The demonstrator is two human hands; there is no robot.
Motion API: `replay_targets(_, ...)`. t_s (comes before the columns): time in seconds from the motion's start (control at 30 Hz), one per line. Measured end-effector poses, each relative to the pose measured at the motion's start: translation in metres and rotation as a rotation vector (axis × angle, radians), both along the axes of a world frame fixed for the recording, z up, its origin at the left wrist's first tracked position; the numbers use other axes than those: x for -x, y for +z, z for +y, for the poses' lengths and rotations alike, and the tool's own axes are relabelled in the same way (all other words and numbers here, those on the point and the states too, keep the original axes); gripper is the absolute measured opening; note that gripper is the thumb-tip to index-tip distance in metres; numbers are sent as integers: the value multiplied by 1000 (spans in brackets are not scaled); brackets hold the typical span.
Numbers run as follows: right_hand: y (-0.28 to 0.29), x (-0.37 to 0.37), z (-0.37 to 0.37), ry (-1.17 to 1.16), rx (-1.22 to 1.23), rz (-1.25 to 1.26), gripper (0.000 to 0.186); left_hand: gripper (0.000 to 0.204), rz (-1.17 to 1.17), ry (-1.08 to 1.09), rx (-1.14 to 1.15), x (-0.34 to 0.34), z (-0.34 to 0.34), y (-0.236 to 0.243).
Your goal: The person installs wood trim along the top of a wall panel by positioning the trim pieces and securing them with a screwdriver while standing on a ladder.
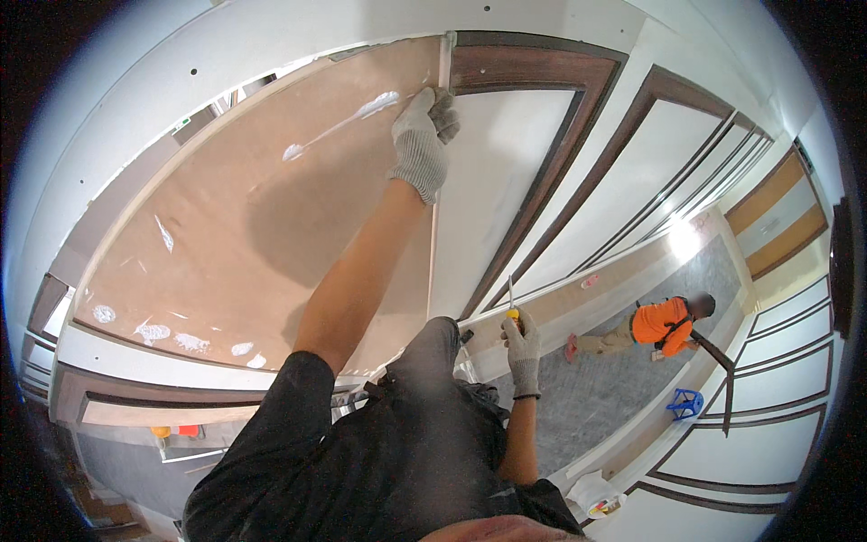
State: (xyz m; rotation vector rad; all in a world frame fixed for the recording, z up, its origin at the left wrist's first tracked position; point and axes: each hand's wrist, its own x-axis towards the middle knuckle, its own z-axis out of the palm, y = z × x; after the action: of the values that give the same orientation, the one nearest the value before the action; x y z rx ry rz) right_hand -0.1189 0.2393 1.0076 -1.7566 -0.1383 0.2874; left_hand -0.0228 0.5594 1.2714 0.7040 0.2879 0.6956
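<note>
My left hand, in a grey knit glove, is raised against the wall with its fingers curled. It lies over a narrow pale strip between a tan board and a white panel with dark brown moulding. Whatever its fingers may hold is hidden. White smears of filler mark the board beside that hand. Lower and to the right, my gloved right hand is closed around the yellow handle of a tool, whose thin pointed blade sticks upward.
A co-worker in an orange top bends over the grey floor at right, near a dark moulding frame. A blue stool stands by the far wall. A white container sits at lower right; orange-red items lie lower left.
</note>
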Motion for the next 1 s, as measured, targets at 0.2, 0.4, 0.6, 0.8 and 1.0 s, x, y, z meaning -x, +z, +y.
replay_targets(0.2, 2, 1, 3, -9, 21, -17, 37, 15, 90, 49, -121, 0, 1, 1)
replay_targets(0.4, 6, 7, 0, -3, 10, 34, 38, 15, -25, -66, -16, 7, 7, 0)
replay_targets(0.6, -9, 0, 2, -7, 16, -4, 39, 16, -147, -246, 73, 11, 25, -10)
replay_targets(0.8, 16, -9, 7, -7, 83, -110, 38, 16, -228, -398, 208, 12, 28, -9)
replay_targets(1.0, 57, 0, 22, -17, -6, 29, 41, 13, -197, -338, -51, 14, 28, -18)
